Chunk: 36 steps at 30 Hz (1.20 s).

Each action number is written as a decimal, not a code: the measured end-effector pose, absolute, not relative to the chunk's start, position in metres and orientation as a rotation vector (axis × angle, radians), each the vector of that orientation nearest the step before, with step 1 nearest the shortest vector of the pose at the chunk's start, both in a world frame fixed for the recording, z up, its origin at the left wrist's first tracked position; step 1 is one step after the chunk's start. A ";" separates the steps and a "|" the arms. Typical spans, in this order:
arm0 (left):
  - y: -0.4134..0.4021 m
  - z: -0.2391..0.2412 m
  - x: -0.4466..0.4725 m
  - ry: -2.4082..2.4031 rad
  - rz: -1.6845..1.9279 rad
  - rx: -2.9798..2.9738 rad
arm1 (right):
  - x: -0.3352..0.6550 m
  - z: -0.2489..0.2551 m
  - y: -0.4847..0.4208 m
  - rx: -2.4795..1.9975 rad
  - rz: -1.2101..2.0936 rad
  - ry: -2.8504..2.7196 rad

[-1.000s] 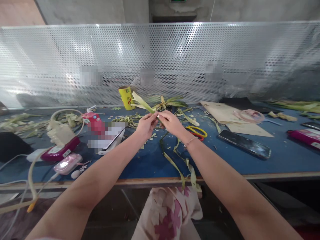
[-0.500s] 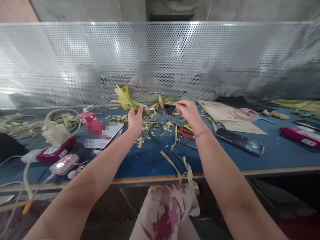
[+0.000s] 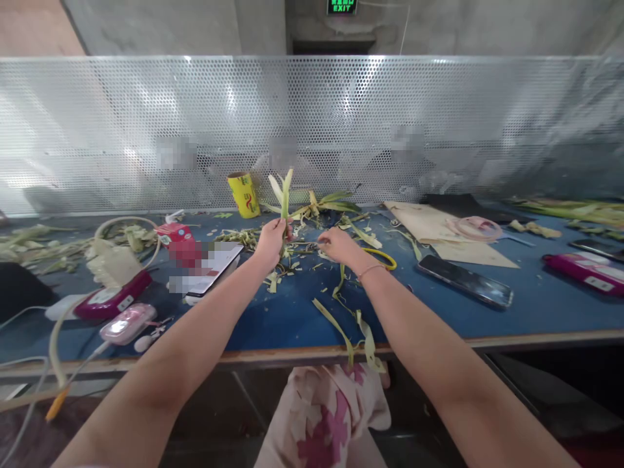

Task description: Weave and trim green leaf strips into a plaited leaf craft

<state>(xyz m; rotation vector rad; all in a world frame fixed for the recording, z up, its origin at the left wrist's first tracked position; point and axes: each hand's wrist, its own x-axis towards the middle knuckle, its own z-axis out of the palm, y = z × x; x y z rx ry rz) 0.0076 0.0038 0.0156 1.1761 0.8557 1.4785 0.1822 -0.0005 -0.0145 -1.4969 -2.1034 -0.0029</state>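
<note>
My left hand (image 3: 271, 242) is closed around a small bundle of pale green leaf strips (image 3: 285, 203), which stands upright with its split tips fanned above the fist. My right hand (image 3: 337, 244) is a short way to the right, low over the table, thumb and fingers pinched together. A thin strand (image 3: 306, 244) runs between the two hands, its end hidden in the right fingertips. Under my right wrist lies a tool with a yellow looped handle (image 3: 385, 256), mostly covered. Behind the hands rests a tied bunch of leaves (image 3: 316, 204).
Leaf scraps (image 3: 273, 281) litter the blue table (image 3: 287, 322). A yellow tape roll (image 3: 244, 195) stands by the perforated metal screen (image 3: 322, 104). On the left are a phone (image 3: 215, 270) and a red box (image 3: 176, 244); on the right, a dark phone (image 3: 465, 281) and brown paper (image 3: 429, 221).
The leaf bundle has turned from tilted left to upright in my left hand. My right hand has moved down and left, nearer to my left hand, covering the tool's red handle.
</note>
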 end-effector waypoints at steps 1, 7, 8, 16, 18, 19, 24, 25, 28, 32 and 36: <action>0.003 0.016 0.007 0.848 1.480 1.145 | 0.176 -0.019 0.000 -1.458 -0.042 -2.172; 0.011 0.012 0.002 0.893 1.572 1.108 | 0.163 -0.030 0.006 -1.514 -0.113 -2.265; 0.013 0.011 0.001 0.903 1.602 1.133 | 0.167 -0.029 0.008 -1.518 -0.091 -2.243; 0.015 0.011 -0.003 0.993 1.791 1.225 | 0.238 -0.010 0.013 -1.726 -0.032 -1.771; 0.015 0.013 -0.004 1.019 1.836 1.204 | 0.249 -0.008 0.012 -1.876 0.001 -1.752; 0.015 0.014 -0.005 1.036 1.872 1.194 | 0.252 -0.008 0.011 -1.942 0.035 -1.782; 0.014 0.018 -0.014 1.100 2.153 1.292 | 0.244 -0.012 0.007 -2.066 0.158 -1.904; 0.014 0.018 -0.016 1.107 2.197 1.351 | 0.241 -0.013 0.007 -2.068 0.145 -1.908; 0.013 0.019 -0.022 1.148 2.283 1.453 | 0.230 -0.017 0.008 -1.986 0.040 -1.905; 0.014 0.022 -0.024 1.155 2.314 1.419 | 0.194 -0.019 0.005 -1.558 0.003 -2.082; 0.016 0.026 -0.022 1.026 2.290 1.290 | 0.143 -0.022 -0.010 -0.947 0.068 -2.351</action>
